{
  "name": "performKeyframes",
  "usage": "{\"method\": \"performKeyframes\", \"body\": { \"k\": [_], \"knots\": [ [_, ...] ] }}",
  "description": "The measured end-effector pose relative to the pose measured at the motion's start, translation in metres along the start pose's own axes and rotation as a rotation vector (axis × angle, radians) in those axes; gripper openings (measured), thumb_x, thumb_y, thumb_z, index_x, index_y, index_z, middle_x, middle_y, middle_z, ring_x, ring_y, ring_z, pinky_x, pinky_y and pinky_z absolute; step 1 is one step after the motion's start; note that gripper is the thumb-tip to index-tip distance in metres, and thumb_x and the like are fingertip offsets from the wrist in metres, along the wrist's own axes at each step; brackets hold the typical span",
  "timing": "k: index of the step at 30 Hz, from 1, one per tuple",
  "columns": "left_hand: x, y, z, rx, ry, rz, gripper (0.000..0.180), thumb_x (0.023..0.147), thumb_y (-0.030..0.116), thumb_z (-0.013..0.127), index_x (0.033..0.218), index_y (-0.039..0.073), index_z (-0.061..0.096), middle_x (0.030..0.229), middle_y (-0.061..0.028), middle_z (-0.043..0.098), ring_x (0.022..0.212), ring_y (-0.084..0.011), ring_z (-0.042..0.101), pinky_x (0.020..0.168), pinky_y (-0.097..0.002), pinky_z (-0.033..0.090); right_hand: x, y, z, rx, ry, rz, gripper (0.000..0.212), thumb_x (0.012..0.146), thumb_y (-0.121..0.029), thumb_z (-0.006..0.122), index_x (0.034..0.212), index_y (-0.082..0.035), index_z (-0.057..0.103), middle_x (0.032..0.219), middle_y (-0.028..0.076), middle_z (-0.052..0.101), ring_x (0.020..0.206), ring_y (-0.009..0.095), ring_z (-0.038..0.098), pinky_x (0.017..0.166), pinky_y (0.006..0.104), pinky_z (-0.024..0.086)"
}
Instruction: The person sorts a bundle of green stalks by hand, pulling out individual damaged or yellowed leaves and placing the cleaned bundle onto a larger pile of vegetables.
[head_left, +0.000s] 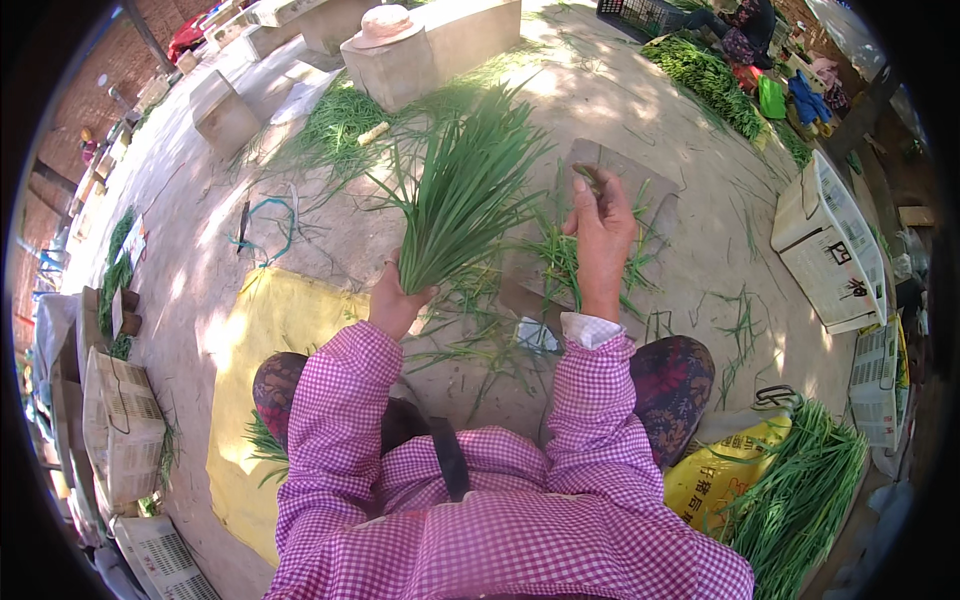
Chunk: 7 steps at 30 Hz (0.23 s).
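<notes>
My left hand [398,298] is closed around the lower end of a thick bunch of garlic chives [460,195], whose long flat leaves fan out up and away from me. To the right of it, my right hand [603,230] is raised with its fingers curled in. Something small and dark greenish shows at those fingertips, too small to name. Below the right hand, loose chive leaves [560,255] are strewn over a grey-brown mat [655,205] and the ground. A small whitish piece [536,335] lies near my right cuff.
On the left are a yellow sheet [235,400], a blue strap loop [272,205] and pale crates [125,425]. A chive heap [810,480] lies on a yellow sack [715,480] at right, near a white crate [830,250]. Concrete blocks [395,65] and another person [745,25] are farther off.
</notes>
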<state>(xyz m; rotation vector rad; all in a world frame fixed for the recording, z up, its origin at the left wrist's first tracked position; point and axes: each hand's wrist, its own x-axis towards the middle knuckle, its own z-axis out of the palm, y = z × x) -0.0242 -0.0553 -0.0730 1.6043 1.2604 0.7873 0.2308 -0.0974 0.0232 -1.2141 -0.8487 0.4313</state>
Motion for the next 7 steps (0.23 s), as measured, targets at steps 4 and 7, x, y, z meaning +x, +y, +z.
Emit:
{"method": "performKeyframes", "body": {
  "k": [4, 7],
  "knots": [
    [0.0039, -0.0128, 0.0025, 0.069, -0.074, 0.164, 0.076, 0.07, 0.01, 0.073, 0.135, 0.006, 0.034, 0.109, -0.0168, 0.062, 0.104, -0.0291, 0.06, 0.089, -0.0347, 0.044, -0.0061, -0.0076, 0.0028, -0.108, -0.111, 0.002, 0.028, 0.089, -0.016, 0.061, 0.115, -0.008, 0.058, 0.061, -0.003, 0.05, 0.051, 0.004, 0.044, 0.046, 0.0214, 0.037],
    [0.0028, -0.0046, 0.0038, 0.163, -0.157, 0.211, 0.076, 0.071, 0.011, 0.072, 0.137, 0.012, 0.034, 0.109, -0.0167, 0.062, 0.104, -0.0307, 0.06, 0.089, -0.0367, 0.044, -0.0023, -0.0011, -0.0002, -0.348, -0.098, -0.056, 0.031, 0.088, -0.016, 0.062, 0.118, -0.01, 0.058, 0.064, -0.001, 0.057, 0.051, 0.009, 0.049, 0.049, 0.0249, 0.041]
  ]
}}
